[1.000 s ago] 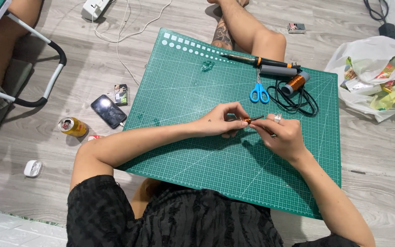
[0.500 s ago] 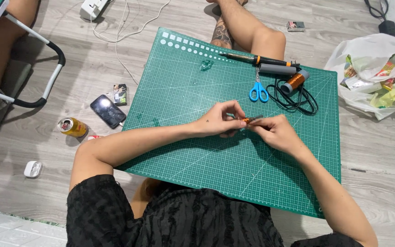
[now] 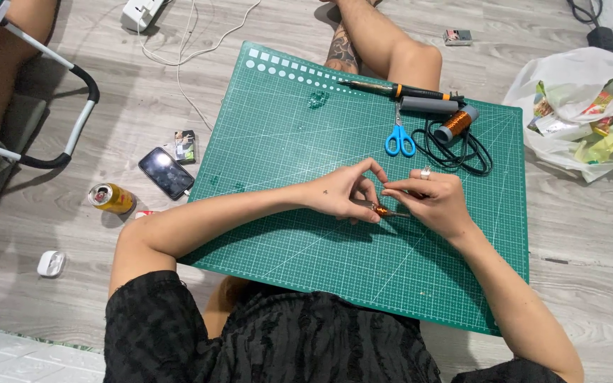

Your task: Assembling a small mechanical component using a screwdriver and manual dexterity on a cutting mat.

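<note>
Right hand (image 3: 431,202) slightly nearer left.

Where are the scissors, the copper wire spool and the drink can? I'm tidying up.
scissors (image 3: 399,140): head view, blue handles.
copper wire spool (image 3: 455,125): head view, wound copper middle.
drink can (image 3: 111,198): head view, yellow side.

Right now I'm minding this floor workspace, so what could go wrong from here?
The thin rod wound with copper wire is pinched only between fingertips of the left hand and right hand; it could slip and the winding loosen. The black cord lies looped close by the right hand and might snag. The drink can beside the phone could spill.
</note>
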